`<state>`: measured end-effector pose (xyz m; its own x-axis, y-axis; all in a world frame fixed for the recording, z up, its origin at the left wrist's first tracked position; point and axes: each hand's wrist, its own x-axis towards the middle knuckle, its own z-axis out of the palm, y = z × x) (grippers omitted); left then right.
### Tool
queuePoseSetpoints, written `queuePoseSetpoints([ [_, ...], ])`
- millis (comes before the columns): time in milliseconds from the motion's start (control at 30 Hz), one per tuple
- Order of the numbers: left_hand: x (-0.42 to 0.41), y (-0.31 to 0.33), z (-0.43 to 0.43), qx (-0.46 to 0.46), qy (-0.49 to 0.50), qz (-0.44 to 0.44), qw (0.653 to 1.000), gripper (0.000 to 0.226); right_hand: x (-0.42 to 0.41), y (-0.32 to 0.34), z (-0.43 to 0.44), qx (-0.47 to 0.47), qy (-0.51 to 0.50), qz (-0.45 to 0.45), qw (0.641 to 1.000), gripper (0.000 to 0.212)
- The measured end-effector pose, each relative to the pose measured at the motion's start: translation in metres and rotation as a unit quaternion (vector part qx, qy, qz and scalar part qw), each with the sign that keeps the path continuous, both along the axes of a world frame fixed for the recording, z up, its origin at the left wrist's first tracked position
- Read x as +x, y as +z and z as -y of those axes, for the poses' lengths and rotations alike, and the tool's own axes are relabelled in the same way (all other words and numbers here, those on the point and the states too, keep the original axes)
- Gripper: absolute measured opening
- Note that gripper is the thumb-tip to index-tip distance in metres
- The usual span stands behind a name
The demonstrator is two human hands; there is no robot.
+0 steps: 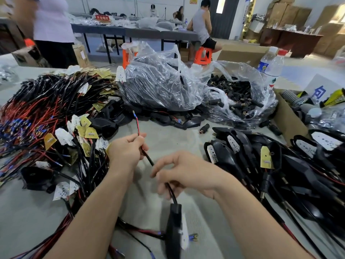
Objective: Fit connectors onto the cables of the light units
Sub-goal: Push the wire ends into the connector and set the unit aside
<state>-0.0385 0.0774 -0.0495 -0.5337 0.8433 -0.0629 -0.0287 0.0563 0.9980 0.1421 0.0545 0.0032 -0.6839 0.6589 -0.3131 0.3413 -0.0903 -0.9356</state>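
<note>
My left hand [127,152] pinches a black cable [149,160] just below where its red and black wires [137,123] stick up with small metal terminals at the tips. My right hand [184,172] grips the same cable lower down. Below it the cable runs into a black light unit [174,227] that hangs blurred near my forearms. A loose black connector [205,127] lies on the table beyond my hands. More black connectors [240,96] fill an open plastic bag at the back right.
A heap of wired light boards [56,113] covers the left of the table. Black light units [280,165] are stacked on the right. A full plastic bag [158,85], two water bottles [270,66] and a cardboard box [285,116] stand behind. People work at far tables.
</note>
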Motion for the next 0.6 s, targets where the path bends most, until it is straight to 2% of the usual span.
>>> queuePoseSetpoints([
  [67,-0.001,-0.005,-0.002,-0.026,-0.018,-0.071,0.997,0.029,0.007,-0.001,-0.007,0.108,0.012,0.098,0.989,0.017],
  [133,0.0,-0.007,-0.002,-0.046,-0.036,-0.155,0.986,0.022,0.017,0.006,-0.023,0.19,0.007,0.165,0.968,0.017],
  [267,-0.001,-0.009,0.005,-0.061,-0.044,-0.312,0.947,0.021,0.037,0.017,-0.074,0.323,-0.097,0.275,0.9,0.017],
  [333,0.001,-0.009,0.006,-0.055,-0.053,-0.321,0.944,0.019,0.043,0.015,-0.099,0.371,-0.125,0.345,0.853,0.026],
  [433,0.003,-0.008,0.009,-0.041,-0.052,-0.351,0.934,0.02,0.046,0.005,-0.125,0.408,-0.097,0.466,0.779,0.029],
  [500,0.003,-0.008,0.01,-0.02,-0.052,-0.37,0.927,0.023,0.044,-0.002,-0.132,0.417,-0.069,0.511,0.748,0.036],
  [600,0.003,-0.008,0.011,0.0,-0.054,-0.393,0.918,0.033,0.034,-0.006,-0.136,0.451,-0.036,0.539,0.711,0.033],
])
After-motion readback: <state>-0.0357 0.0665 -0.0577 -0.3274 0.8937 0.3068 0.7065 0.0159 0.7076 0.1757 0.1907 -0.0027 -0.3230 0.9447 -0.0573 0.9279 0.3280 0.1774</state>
